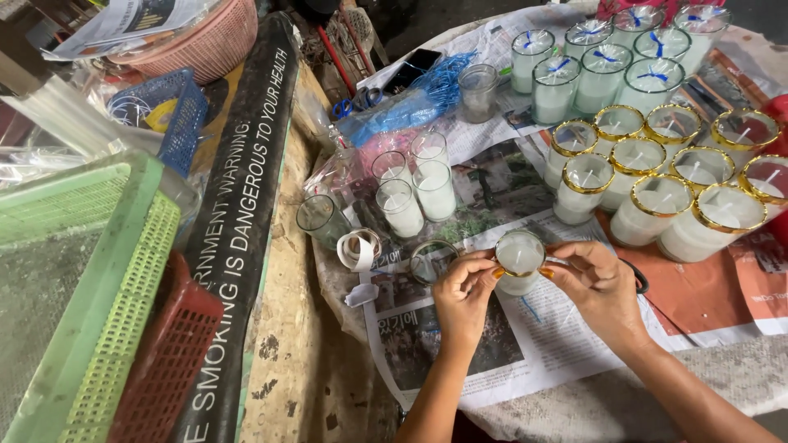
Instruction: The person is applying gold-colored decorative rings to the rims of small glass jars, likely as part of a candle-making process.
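Newspapered table, wax-filled glasses

One head-worn camera looks steeply down, close over the counter, facing the candle glasses beyond.

Small handcraft workshop, candle-making. Rough worktable spread with newspaper; rows of wax-filled glass candles, some gold-rimmed; tape roll; scissors; stacked plastic baskets alongside; cluttered throughout.
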